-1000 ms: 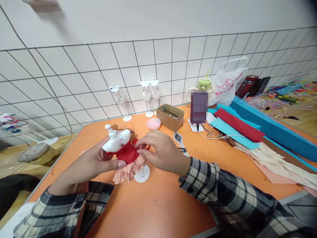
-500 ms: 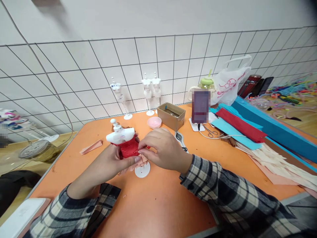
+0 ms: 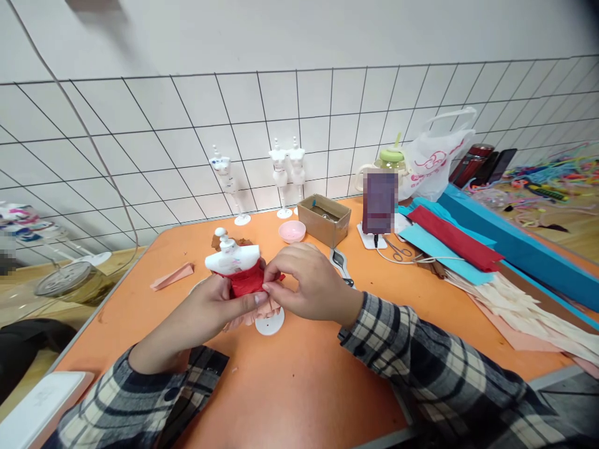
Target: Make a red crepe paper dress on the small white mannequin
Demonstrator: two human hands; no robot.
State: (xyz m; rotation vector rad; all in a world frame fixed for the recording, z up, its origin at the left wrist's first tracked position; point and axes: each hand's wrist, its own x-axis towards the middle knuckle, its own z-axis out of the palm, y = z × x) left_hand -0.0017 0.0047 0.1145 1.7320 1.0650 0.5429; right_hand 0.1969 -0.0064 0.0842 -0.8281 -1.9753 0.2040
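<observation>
A small white dress form (image 3: 233,259) leans towards me in the middle of the table. Red crepe paper (image 3: 246,282) wraps its bust, with a pale pink ruffled paper skirt (image 3: 269,308) below and a round white base (image 3: 270,322) showing. My left hand (image 3: 215,304) is closed round the form's left side, its thumb lying across the front at the waist. On the other side my right hand (image 3: 304,280) pinches the edge of the red paper between thumb and forefinger. The fingers of my left hand behind the form are hidden.
Farther back stand white dress forms (image 3: 279,168), a pink bowl (image 3: 291,231) and a cardboard box (image 3: 324,219). To the right are a phone on a stand (image 3: 380,202), scissors (image 3: 397,249) and stacked coloured paper (image 3: 453,237). A pink strip (image 3: 172,276) lies left, a white case (image 3: 44,405) nearer.
The dress form has shifted slightly to the right and its neck tilts a little more towards me. Both hands keep their hold, the right one still at the red paper's edge.
</observation>
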